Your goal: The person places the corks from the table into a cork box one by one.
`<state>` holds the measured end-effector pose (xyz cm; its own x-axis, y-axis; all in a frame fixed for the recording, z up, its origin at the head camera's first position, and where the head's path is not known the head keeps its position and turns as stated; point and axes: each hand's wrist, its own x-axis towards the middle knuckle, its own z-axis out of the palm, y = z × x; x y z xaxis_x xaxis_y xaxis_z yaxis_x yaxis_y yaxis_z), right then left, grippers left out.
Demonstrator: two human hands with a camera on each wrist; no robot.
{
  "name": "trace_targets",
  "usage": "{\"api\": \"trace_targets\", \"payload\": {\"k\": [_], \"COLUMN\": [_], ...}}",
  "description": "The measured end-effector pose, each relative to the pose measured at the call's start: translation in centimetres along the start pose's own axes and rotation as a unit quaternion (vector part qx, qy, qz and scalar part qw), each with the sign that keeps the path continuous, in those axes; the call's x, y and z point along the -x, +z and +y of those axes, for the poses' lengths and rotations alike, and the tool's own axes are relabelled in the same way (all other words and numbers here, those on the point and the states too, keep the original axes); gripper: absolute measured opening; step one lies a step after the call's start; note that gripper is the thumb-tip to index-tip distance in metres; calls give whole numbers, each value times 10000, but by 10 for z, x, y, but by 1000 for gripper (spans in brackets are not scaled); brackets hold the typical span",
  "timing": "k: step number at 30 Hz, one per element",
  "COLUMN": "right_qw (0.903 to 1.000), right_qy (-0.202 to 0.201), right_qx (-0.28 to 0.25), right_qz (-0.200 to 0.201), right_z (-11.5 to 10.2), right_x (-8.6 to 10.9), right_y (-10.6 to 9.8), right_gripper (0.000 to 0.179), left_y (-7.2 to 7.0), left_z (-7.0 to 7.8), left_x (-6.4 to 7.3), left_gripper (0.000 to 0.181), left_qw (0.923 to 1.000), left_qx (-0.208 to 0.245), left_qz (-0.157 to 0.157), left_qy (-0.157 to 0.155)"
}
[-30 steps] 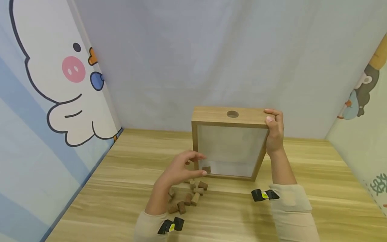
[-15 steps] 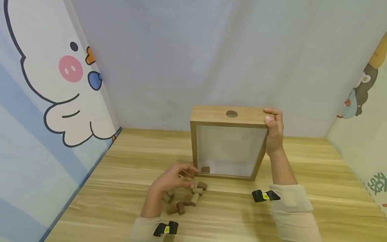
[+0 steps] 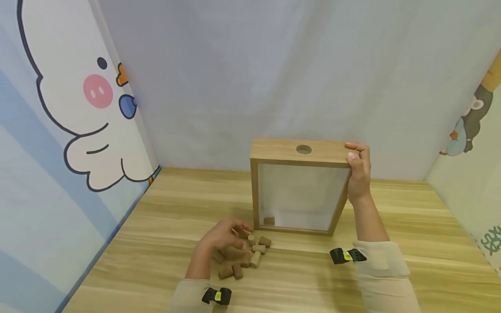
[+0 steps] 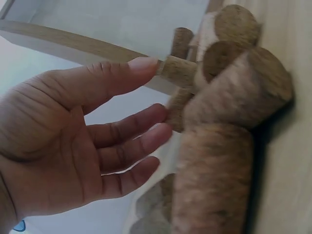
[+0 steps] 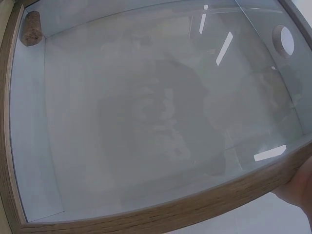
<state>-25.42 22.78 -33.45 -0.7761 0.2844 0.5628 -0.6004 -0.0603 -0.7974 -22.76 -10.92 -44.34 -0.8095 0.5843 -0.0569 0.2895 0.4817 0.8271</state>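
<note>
A wooden shadow box (image 3: 274,150) with a clear front and a round hole (image 3: 303,149) in its top stands upright on the table. One cork (image 5: 32,29) lies inside it, at the bottom left corner in the head view. My right hand (image 3: 359,171) grips the box's upper right corner, thumb in front. Left of the box, my left hand (image 3: 224,234) is over a pile of loose corks (image 3: 255,259). In the left wrist view, its thumb and fingers (image 4: 139,141) are spread and bent slightly, close to the corks, holding none. Whether a fingertip touches one I cannot tell.
The wood-grain table (image 3: 156,243) reaches back to a pale curtain (image 3: 219,87) just behind the box. A cartoon-printed panel (image 3: 47,182) borders the left side, another panel (image 3: 462,182) the right. Several corks lie close to the box's front left corner.
My left hand has come down and left from the box's lower left front to the corks. My right hand keeps its grip on the box, and the cork inside stays in its corner.
</note>
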Motion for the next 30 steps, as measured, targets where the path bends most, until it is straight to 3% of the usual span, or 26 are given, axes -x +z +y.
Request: {"api": "trace_targets", "payload": {"k": [6,14,21,26,30], "right_qw": [10000,9999,10000,10000,10000], "right_qy": [-65,-80,-78,-89,-34], "right_qx": [-35,-110,-7,31,-59], "right_qz": [11,15,-2,11,5], "right_z": [0,0,3,5,7], "right_x": [-2,-5,-3,-3,-3], "right_y": [-1,-1,-2,-5,-3], "right_gripper": [26,26,27,28,27], "left_y": [8,11,10,6,7], "left_z": [2,4,7,11,11], "left_x": [-7,-18,-14,-12,-8], "left_gripper": [38,33,23,22,20], "left_qw": [9993,9989,9985,9981,9959], "left_qx": [-351,-282,-180,0,15], "left_qz": [116,259,504,598,898], "left_qy": [60,-260,-74,-114,-59]}}
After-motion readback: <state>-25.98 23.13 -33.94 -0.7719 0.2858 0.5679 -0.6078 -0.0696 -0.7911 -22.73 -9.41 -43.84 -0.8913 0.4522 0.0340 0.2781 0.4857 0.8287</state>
